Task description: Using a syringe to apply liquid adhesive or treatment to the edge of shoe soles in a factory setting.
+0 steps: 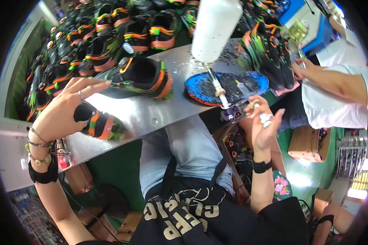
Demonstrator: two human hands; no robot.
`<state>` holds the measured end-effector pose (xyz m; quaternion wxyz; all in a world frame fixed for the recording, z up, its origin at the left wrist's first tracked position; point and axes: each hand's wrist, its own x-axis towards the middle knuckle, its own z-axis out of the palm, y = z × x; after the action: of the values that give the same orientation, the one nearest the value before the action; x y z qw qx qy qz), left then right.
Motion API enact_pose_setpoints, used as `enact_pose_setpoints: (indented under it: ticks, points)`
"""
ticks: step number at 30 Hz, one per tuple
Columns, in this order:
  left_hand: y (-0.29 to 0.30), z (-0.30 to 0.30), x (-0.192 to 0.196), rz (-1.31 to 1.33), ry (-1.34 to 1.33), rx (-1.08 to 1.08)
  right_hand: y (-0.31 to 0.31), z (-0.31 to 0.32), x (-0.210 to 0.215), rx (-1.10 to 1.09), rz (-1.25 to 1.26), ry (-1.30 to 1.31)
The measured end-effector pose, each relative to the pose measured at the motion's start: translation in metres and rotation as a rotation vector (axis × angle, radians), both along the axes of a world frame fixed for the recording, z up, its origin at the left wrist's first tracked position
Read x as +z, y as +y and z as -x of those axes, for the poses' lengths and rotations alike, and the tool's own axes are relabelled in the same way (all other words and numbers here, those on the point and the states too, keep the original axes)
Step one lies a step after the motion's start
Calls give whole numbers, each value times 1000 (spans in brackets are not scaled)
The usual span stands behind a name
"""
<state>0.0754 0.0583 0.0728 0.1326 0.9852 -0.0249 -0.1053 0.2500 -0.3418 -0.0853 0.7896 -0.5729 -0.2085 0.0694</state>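
A black-and-orange shoe (96, 122) at lower left is loosely covered by the left hand (65, 108), fingers spread, and could be knocked off the steel table (151, 110) edge. A small applicator tool (237, 109) at centre right is pinched in the right hand (261, 126); the blue sole (227, 86) above could be smeared.

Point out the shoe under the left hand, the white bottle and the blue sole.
Shoe (99, 124), head view, on its orange-striped side below the left hand (65, 110).
White bottle (214, 26), head view, on the middle of its body.
Blue sole (241, 81), head view, on its speckled upper face.
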Motion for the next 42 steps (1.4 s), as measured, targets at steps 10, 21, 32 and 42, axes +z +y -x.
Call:
enact_pose_setpoints:
  ticks: [10, 21, 32, 42]
  points:
    - [-42, -106, -32, -217, -218, -94, -4, 14, 8, -20, 44, 83]
    - [-131, -34, -65, -315, -521, -138, -25, 7, 13, 1, -36, 16]
    - [-173, 21, -128, -288, -757, 160, 0, 12, 27, 23, 179, 59]
    - [-170, 30, -141, -245, -774, 200, 43, 22, 51, 202, 7, 66]
